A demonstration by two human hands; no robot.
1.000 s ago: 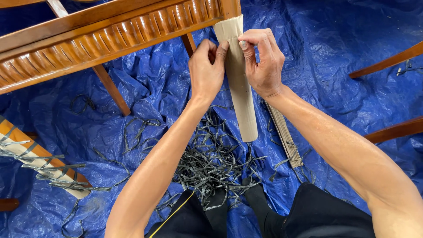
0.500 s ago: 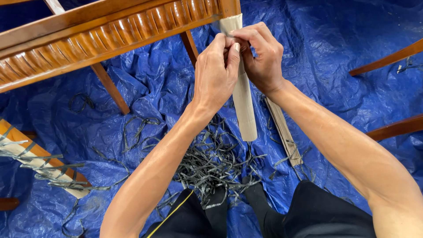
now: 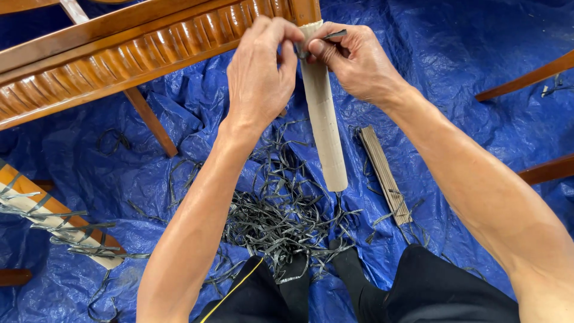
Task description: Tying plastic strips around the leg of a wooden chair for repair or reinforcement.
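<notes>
Both hands are sitting closer together than a second ago, now meeting at the top of the paper-wrapped leg [image 3: 323, 119] under the carved wooden rail [image 3: 119, 54]. Left hand [image 3: 258, 72] is curling shut against the wrapping, while right hand [image 3: 359, 63] is pinching a dark strap [image 3: 330, 36]. Cut straps [image 3: 281, 209] are lying on the blue tarp [image 3: 466, 66] below.

Crumpled blue tarp [image 3: 454, 78], heap of cut dark strips [image 3: 281, 221], flat corrugated cardboard piece [image 3: 384, 174] just beside it.
</notes>
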